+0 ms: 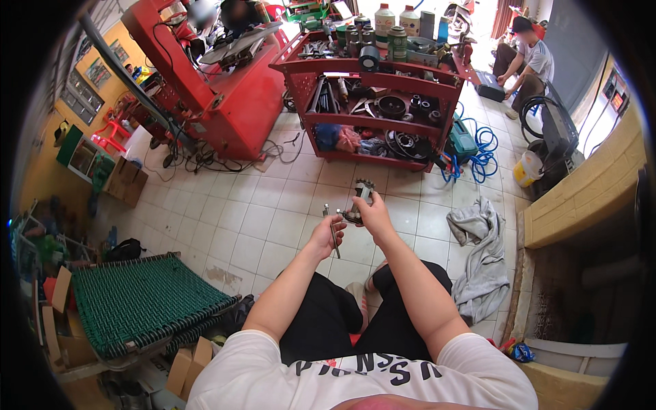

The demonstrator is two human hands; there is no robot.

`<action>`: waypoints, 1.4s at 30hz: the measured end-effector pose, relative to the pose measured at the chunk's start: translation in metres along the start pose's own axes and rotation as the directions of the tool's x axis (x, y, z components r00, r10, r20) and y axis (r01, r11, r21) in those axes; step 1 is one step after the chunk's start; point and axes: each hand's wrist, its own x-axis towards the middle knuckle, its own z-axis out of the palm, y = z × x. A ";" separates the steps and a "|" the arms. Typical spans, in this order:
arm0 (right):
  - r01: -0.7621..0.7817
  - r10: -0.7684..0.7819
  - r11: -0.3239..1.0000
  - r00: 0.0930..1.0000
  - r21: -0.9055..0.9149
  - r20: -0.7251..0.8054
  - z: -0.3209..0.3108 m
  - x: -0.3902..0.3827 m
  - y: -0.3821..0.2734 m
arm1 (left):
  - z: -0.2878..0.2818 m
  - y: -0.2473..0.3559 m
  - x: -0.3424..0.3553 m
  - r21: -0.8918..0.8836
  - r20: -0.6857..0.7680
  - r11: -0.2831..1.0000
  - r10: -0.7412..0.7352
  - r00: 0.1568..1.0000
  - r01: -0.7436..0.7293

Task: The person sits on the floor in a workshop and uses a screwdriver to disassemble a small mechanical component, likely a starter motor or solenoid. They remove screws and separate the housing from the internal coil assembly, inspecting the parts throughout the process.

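Both my hands are raised over the tiled floor in front of my knees, close together. My left hand [325,235] is closed around a thin metal rod [335,240] that stands nearly upright, its lower end sticking out below the fingers. A small bolt-like end shows just above that hand. My right hand [374,214] grips a grey and dark metal part [363,193] with a toothed upper edge; its exact kind I cannot make out. The lower side of this part comes near my left fingertips, and whether they touch is unclear.
A red tool cart [383,78] with bottles and parts stands ahead, beside a red machine [236,116]. Blue hose [484,154] and a grey cloth [482,256] lie to the right. A green woven seat [147,301] is at left. Another person [529,65] crouches far right.
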 end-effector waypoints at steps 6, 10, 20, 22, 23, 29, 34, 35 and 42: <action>-0.003 0.003 1.000 1.000 0.005 -0.024 -0.001 0.001 0.001 | -0.001 -0.002 0.002 0.004 0.002 1.000 0.021 1.000 -0.021; -0.010 0.011 1.000 0.999 0.019 -0.040 -0.001 0.001 0.001 | -0.001 -0.001 0.002 -0.061 -0.014 0.997 0.046 0.999 -0.047; -0.093 0.095 0.995 0.994 0.034 -0.057 -0.007 0.006 0.007 | 0.001 0.007 -0.006 -0.263 0.206 0.939 0.277 0.938 -0.220; -0.103 0.102 0.995 0.992 -0.003 -0.074 -0.006 0.004 0.005 | 0.005 0.009 -0.011 -0.269 0.246 0.938 0.285 0.926 -0.217; -0.108 0.106 0.994 0.991 -0.020 -0.083 -0.005 0.003 0.004 | 0.006 0.009 -0.012 -0.271 0.265 0.938 0.288 0.920 -0.216; -0.098 0.095 0.995 0.993 -0.037 -0.070 -0.005 0.004 0.009 | 0.006 0.006 -0.010 -0.198 0.262 0.939 0.326 0.908 -0.280; -0.106 0.100 0.991 0.992 -0.076 -0.078 -0.004 0.001 0.006 | 0.005 0.001 -0.006 -0.056 0.191 0.913 0.406 0.893 -0.403; -0.093 0.087 0.992 0.993 -0.083 -0.079 -0.003 0.001 0.007 | 0.007 0.000 -0.005 -0.009 0.175 0.903 0.425 0.888 -0.430; -0.054 0.042 0.987 0.996 -0.151 -0.084 0.000 0.002 0.014 | 0.014 -0.009 -0.003 0.212 0.070 0.821 0.528 0.846 -0.530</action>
